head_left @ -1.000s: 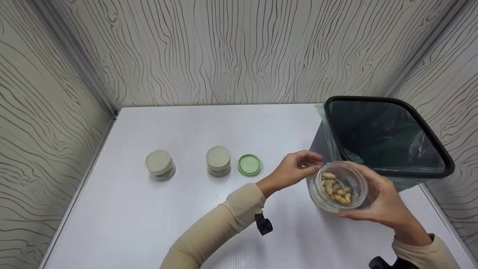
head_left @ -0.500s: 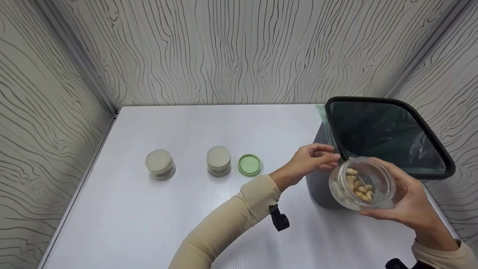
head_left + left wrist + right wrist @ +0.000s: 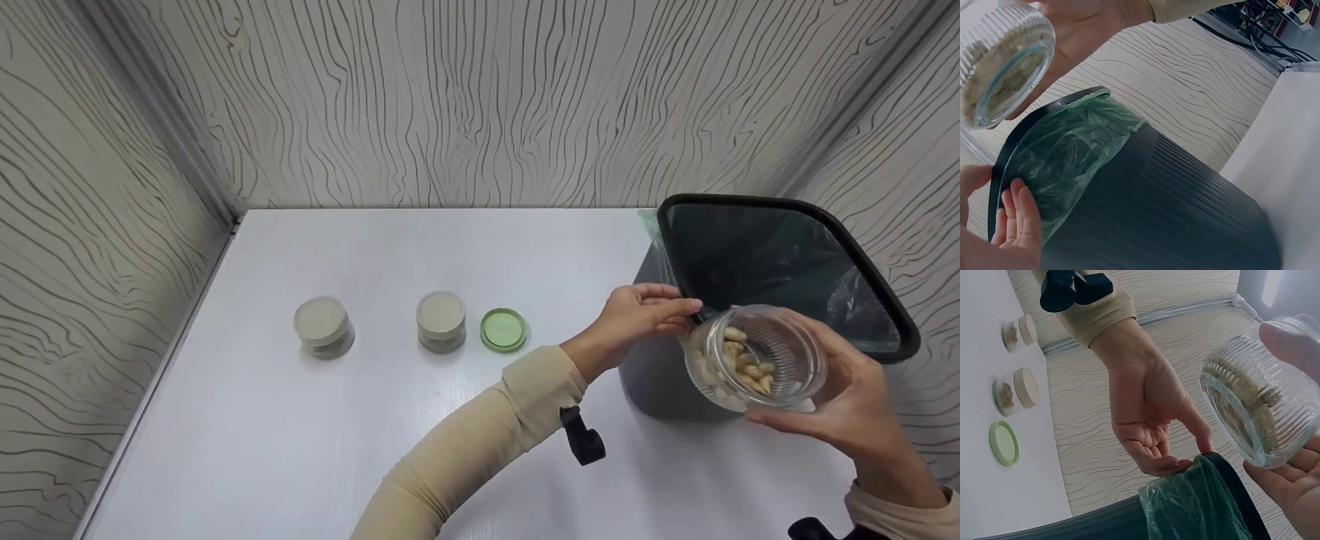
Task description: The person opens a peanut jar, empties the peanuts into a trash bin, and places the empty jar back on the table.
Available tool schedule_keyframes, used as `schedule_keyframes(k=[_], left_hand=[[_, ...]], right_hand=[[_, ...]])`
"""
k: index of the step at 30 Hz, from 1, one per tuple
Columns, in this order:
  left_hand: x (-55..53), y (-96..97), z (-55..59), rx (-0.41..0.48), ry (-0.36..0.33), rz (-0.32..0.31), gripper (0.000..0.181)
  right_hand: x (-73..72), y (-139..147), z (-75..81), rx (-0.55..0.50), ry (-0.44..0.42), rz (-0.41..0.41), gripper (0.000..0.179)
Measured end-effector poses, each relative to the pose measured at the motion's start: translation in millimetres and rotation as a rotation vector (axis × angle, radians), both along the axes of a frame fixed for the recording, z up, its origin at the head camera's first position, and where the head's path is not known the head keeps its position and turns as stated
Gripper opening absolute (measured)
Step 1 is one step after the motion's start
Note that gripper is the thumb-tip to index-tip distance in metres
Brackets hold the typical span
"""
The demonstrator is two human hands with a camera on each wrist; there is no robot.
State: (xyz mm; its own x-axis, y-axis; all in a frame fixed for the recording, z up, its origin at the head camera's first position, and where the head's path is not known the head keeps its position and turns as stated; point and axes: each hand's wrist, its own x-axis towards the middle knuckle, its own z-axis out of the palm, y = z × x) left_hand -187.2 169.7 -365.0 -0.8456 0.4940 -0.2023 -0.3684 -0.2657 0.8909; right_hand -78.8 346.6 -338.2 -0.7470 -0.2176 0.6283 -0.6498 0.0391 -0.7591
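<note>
My right hand (image 3: 859,394) holds a ribbed clear glass jar (image 3: 711,375), its thumb and fingers around the side. The jar is lidless and tilted, and several unshelled peanuts (image 3: 744,366) lie inside. It hangs beside the near left corner of a dark grey trash bin (image 3: 660,382). At that corner my left hand (image 3: 637,313) pinches the black rim, thumb on one side and fingers on the other. A green bin liner (image 3: 1081,146) folds over the rim under those fingers in the left wrist view.
A green lid (image 3: 502,330) lies on the white table (image 3: 300,442). To its left stand two jars with pale lids, a nearer-to-middle jar (image 3: 440,319) and a far-left jar (image 3: 322,322). Patterned wall panels (image 3: 450,105) enclose the table.
Both hands have moved right, the jar going with the right hand and tilting further. My left hand has come from beside the jar to the bin's rim and taken hold of it.
</note>
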Motion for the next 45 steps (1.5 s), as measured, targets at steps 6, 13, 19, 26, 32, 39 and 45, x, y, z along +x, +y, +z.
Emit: schedule_keyframes(k=[6,13,19,26,32,39,45], left_hand=[[1.4,-0.3,2.5,-0.015,-0.013,-0.008,0.009],[3.7,-1.6,2.2,0.038,-0.046,-0.06,0.021],[7.2,-2.1,1.4,0.082,-0.047,-0.099,0.022],[7.4,-3.2,-0.6,0.137,-0.043,-0.126,0.022],[6.9,-3.7,-1.5,0.14,-0.026,-0.119,0.021],[5.2,-2.2,-3.0,0.144,-0.022,-0.105,0.022],[6.1,-0.8,-2.1,0.143,-0.036,-0.106,0.022]], right_hand=[[0.6,7,5.2,0.043,0.01,-0.047,0.104],[-1.8,7,11.4,-0.022,-0.012,-0.133,0.097],[-3.1,11,16.4,0.045,0.007,-0.304,0.096],[-5.6,18,19.0,0.177,0.005,-0.498,0.094],[-7.2,22,18.0,0.263,-0.059,-0.65,0.093],[-13.9,26,16.8,0.32,-0.092,-0.754,0.094],[-19.9,28,18.3,0.344,-0.087,-0.815,0.092]])
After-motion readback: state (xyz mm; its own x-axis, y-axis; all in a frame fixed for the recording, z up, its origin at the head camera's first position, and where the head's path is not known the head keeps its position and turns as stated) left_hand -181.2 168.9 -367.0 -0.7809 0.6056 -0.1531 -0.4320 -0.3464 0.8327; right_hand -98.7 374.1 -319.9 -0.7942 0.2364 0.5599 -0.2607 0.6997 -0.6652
